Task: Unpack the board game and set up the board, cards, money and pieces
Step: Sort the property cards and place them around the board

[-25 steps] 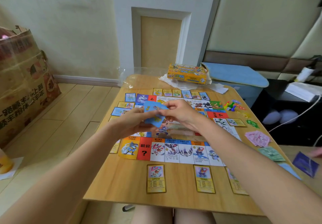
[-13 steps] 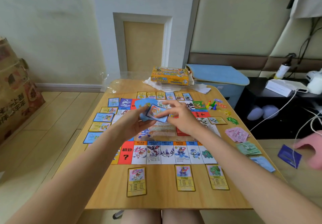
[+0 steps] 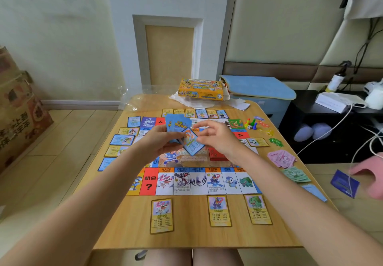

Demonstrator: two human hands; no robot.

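The game board [image 3: 199,180] lies flat on the wooden table [image 3: 186,236]. Above its middle my left hand [image 3: 159,139] grips a fan of blue-backed cards [image 3: 177,123]. My right hand [image 3: 217,137] pinches one blue-framed card [image 3: 192,144] face up, drawn partly out of the fan. Yellow and blue property cards [image 3: 162,216] lie around the board's edges. Pink money [image 3: 281,158] and green money [image 3: 295,174] sit at the right edge. Coloured pawns [image 3: 250,123] stand at the far right corner. A red card stack [image 3: 217,155] lies on the board under my right wrist.
The yellow game box [image 3: 201,89] rests on white paper at the table's far edge, next to clear plastic wrap [image 3: 132,100]. Another person's hand [image 3: 371,174] and a dark blue card [image 3: 344,183] are at the right. A cardboard box [image 3: 18,116] stands on the floor left.
My right hand has pulled one card further out of the fan and down to the right. The view has shifted left, so the table sits more centred.
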